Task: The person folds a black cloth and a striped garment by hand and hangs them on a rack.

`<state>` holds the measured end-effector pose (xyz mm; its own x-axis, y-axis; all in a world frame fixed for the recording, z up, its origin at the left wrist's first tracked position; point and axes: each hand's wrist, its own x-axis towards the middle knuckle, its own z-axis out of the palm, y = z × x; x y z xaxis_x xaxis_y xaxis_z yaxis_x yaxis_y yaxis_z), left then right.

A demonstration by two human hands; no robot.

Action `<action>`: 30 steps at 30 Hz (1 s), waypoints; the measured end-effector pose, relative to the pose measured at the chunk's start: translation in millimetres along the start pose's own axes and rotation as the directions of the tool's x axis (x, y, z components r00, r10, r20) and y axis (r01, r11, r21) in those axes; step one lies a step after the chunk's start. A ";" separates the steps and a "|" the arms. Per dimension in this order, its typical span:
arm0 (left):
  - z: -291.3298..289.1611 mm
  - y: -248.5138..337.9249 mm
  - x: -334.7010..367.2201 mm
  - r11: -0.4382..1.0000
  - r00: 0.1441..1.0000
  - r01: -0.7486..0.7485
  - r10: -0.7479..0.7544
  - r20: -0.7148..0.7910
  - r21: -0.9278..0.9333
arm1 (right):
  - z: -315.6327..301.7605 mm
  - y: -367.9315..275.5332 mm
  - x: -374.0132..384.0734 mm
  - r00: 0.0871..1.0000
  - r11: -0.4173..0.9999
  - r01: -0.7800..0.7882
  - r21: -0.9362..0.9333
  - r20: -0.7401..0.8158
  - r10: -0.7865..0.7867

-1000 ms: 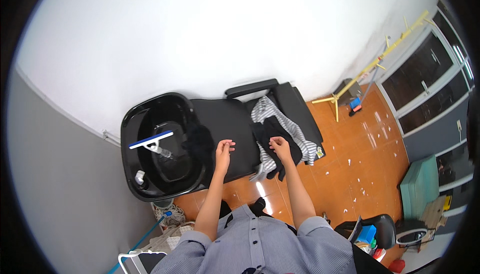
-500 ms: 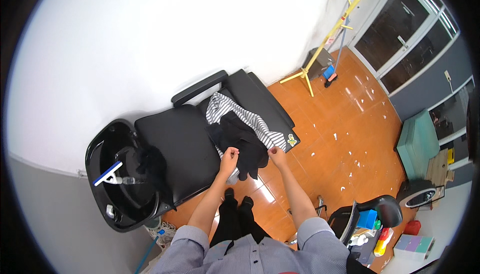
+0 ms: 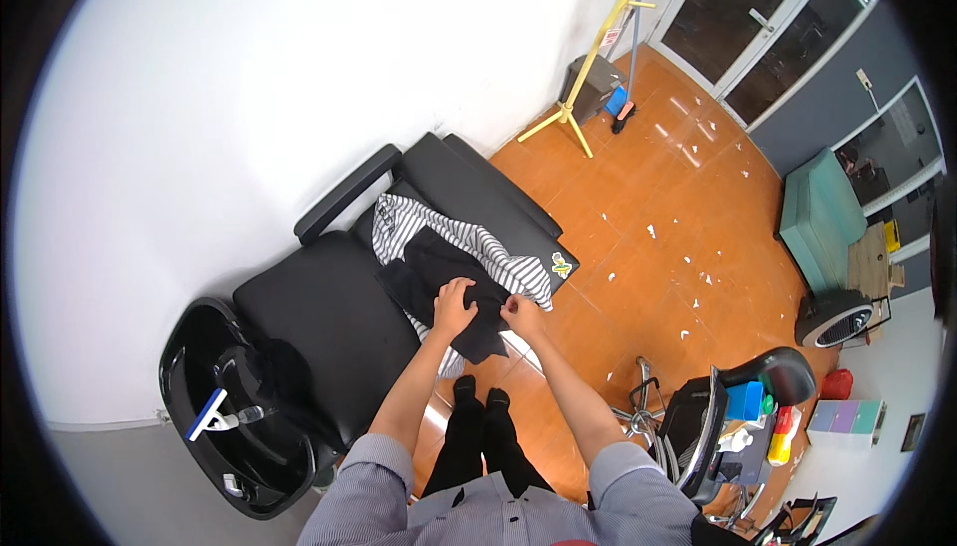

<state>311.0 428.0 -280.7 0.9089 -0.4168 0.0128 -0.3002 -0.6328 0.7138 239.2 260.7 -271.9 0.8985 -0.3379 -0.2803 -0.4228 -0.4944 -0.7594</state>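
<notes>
On the black reclining wash chair (image 3: 321, 327) lies a crumpled black garment (image 3: 439, 259), its lower part hanging over the near edge. Under it spreads a black-and-white striped cloth (image 3: 498, 262). My left hand (image 3: 455, 309) rests on the black garment, fingers bent and thumb apart from them. Just right of it, my right hand (image 3: 522, 317) has its fingertips pinched at the garment's right edge, close to the striped cloth's end. The folds hide part of what the fingertips touch.
At left is a black wash basin (image 3: 184, 347) with a blue-and-white squeegee (image 3: 207, 414). A yellow coat stand (image 3: 588, 67) and a grey bin (image 3: 595, 82) stand at the far wall. White scraps dot the orange floor (image 3: 638, 297). A loaded trolley (image 3: 743, 446) is at right.
My view has shifted, so the chair appears farther left and lower. My hands have come closer together; the left has moved onto the black garment, whose hanging part now lies differently.
</notes>
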 end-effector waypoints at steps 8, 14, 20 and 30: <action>-59.6 61.5 44.5 0.946 0.942 -0.292 0.259 0.212 0.142 | -71.9 -73.2 -4.2 0.932 0.903 0.339 0.265 0.039 -0.361; -123.7 124.4 87.2 0.916 0.934 -0.357 0.355 0.045 0.183 | -175.2 -135.5 -4.4 0.931 0.845 0.351 0.404 -0.053 -0.361; -170.1 202.4 141.6 0.862 0.866 -0.492 0.499 -0.039 0.124 | -282.6 -190.9 -52.4 0.810 0.835 0.533 -0.133 -0.205 -0.550; -193.0 354.5 210.9 0.770 0.764 -0.636 0.619 0.181 0.053 | -451.1 -147.0 -103.3 0.787 0.728 0.044 -0.685 -0.425 -0.447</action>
<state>452.1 241.7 110.2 0.4566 -0.8285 0.3244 -0.8245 -0.2571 0.5040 155.3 7.0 133.6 0.8460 -0.3850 0.3688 -0.3489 -0.9229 -0.1630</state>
